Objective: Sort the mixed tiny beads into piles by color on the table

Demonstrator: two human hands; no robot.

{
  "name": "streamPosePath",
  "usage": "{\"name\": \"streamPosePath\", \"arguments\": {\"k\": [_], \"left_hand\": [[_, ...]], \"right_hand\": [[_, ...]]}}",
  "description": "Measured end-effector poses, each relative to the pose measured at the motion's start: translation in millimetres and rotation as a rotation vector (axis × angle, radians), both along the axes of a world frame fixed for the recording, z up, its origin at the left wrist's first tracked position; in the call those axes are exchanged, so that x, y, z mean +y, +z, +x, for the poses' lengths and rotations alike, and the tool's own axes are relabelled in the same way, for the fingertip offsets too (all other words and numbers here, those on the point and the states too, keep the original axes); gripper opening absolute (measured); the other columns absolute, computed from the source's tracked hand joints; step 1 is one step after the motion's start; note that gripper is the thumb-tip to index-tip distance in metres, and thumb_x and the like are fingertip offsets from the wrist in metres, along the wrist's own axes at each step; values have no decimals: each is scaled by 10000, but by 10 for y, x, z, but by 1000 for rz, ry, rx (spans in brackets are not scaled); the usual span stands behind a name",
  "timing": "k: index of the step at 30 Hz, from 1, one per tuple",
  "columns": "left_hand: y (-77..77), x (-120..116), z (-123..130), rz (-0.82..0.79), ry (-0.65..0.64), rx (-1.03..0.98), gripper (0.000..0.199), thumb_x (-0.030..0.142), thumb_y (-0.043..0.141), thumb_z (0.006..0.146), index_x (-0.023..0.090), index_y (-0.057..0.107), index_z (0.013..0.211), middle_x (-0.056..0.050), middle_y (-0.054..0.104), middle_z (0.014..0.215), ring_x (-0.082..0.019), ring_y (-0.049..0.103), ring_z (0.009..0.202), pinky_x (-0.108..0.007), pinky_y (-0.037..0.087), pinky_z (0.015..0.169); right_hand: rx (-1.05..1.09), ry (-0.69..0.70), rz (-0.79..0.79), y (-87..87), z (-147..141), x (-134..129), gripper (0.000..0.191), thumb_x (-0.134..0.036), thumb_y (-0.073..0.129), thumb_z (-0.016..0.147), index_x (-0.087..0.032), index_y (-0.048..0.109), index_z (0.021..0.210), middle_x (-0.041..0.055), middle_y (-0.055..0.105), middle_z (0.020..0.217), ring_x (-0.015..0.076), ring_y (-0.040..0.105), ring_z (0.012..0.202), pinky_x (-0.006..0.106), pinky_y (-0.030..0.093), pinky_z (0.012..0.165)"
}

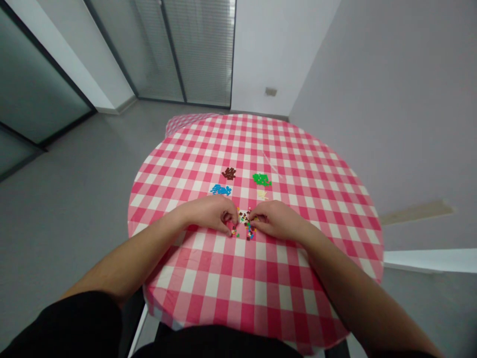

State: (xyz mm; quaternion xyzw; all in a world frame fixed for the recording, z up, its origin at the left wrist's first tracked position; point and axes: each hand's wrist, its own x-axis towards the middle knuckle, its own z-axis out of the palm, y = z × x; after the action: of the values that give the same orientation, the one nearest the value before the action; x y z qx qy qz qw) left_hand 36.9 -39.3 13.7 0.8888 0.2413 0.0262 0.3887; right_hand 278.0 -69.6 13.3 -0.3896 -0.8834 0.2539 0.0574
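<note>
A mixed scatter of tiny coloured pieces (249,231), in brown, green, blue, yellow and white, lies on the checked tablecloth between my two hands. My left hand (214,213) rests at the left edge of the scatter, its fingers curled but thumb and index tips apart. From the other side, my right hand (278,219) reaches in with thumb and fingers drawn together among the pieces. Anything in that pinch is too small to make out. Just beyond the hands are separate piles of blue pieces (221,189), brown pieces (229,173), green pieces (262,179) and pale yellow pieces (263,195).
A red-and-white checked cloth (238,144) covers the round table. Toward the back right, a thin clear strip (273,165) lies on it. Behind the table's far edge, another checked-cloth surface (186,122) shows. Glass panels and a white wall (276,54) stand beyond.
</note>
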Motion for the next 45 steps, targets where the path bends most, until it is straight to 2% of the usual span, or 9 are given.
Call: {"name": "streamPosePath", "arguments": {"k": [5,12,15,20,25,32,37,42,45], "left_hand": [[-14,-7,44,55,-104,17,93,136,730,808,182,747,886,-18,707,858,-131,611,760,-227,417,692],[-45,26,40,118,-18,32,115,105,671,818,174,751,864,-16,723,852,-137,623,781,-225,401,687],[-41,25,35,113,-8,29,134,102,651,813,178,754,855,-16,717,828,-133,617,758,-222,389,670],[-44,27,24,86,10,11,122,119,640,809,168,750,824,-13,687,766,-117,592,692,-217,372,631],[-56,31,21,78,-5,-12,120,122,631,809,162,741,787,-18,684,757,-109,572,652,-224,357,611],[-40,33,26,72,-2,-14,136,80,635,790,158,745,811,-9,678,760,-102,571,670,-208,383,639],[-23,27,30,69,-1,-15,159,70,637,789,160,760,836,-9,689,761,-100,572,659,-209,381,633],[-19,13,34,45,17,-42,140,95,638,807,157,757,846,-26,715,800,-115,606,687,-217,396,646],[-16,7,33,38,22,-56,121,114,642,817,155,755,837,-26,710,786,-112,598,671,-217,401,642]], "right_hand": [[55,68,-34,-8,-46,-41,177,-155,610,859,-205,773,911,26,741,838,135,610,700,247,365,628],[85,130,-52,-69,-132,-98,149,-161,626,860,-198,765,900,24,743,855,135,625,723,242,379,640],[66,169,-18,-91,-189,-131,135,-187,638,876,-207,761,927,33,752,893,155,645,779,254,395,673],[-26,247,86,-154,-250,-157,142,-189,608,910,-202,726,831,32,744,879,169,649,791,270,388,673],[-19,250,139,-189,-257,-169,186,-207,569,951,-198,721,843,40,740,904,171,646,800,279,408,693],[-76,220,116,-164,-309,-193,202,-216,517,983,-182,687,881,55,714,921,182,629,813,290,426,708],[91,117,43,-101,-194,-126,168,-178,494,966,-173,658,929,74,692,951,176,610,830,288,438,731],[344,-133,-58,-64,-43,-23,166,-215,502,945,-170,658,913,58,708,858,158,626,747,277,470,695],[469,-264,-23,-124,13,54,138,-251,569,885,-178,681,850,55,721,818,164,651,729,280,499,682]]}}
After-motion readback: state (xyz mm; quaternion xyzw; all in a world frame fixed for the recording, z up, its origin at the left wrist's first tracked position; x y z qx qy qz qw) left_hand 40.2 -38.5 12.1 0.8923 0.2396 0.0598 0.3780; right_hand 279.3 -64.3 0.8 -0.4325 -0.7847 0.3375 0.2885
